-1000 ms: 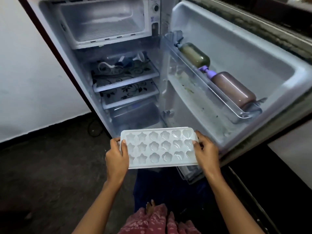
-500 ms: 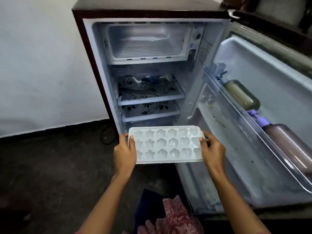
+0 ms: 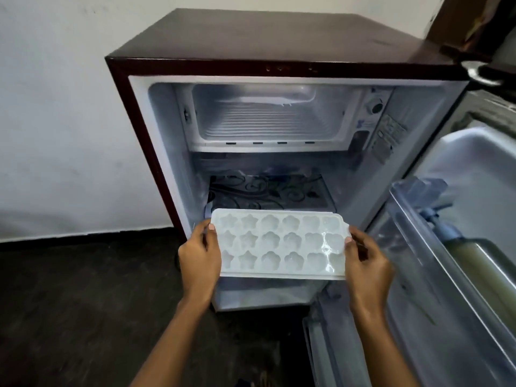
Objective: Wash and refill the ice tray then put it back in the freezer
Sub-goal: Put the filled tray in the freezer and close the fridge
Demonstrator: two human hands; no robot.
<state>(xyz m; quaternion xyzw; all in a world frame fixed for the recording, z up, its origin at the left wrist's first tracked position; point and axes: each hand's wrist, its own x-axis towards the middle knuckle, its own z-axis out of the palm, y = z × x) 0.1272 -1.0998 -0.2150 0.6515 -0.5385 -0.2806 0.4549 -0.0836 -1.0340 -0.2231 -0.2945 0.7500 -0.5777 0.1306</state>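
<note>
Since half a second ago the ice tray (image 3: 276, 244) has come up against the fridge (image 3: 251, 37) opening. Its far edge now overlaps the front of the patterned shelf (image 3: 268, 191), where before it sat below the shelves. More of the fridge top is also in view.

Position: the tray is carried level and lengthwise across the body. It is in front of the open fridge, below the freezer compartment (image 3: 268, 115) and not yet inside it.

Grip state: the left grip (image 3: 199, 261), a bare hand, holds the left short end, thumb on the rim and fingers hidden beneath. The right grip (image 3: 365, 263) holds the right short end the same way. Both are closed on the tray.

Handling assessment: the tray is thin white moulded plastic — light in itself, and likely to flex if twisted. A glint on the right-hand cells suggests water, but the fill level cannot be confirmed. If it is filled, the load is shallow and ready to slop at any tilt. A wet rim would also be slippery.

Recommended hold: stay on the two short-end rims, thumbs above and fingers under, and keep the tray flat — a one-handed hold at a corner would likely bend it.

Door (image 3: 474, 169) stands open at right, with a bottle (image 3: 480, 263) in its rack.
</note>
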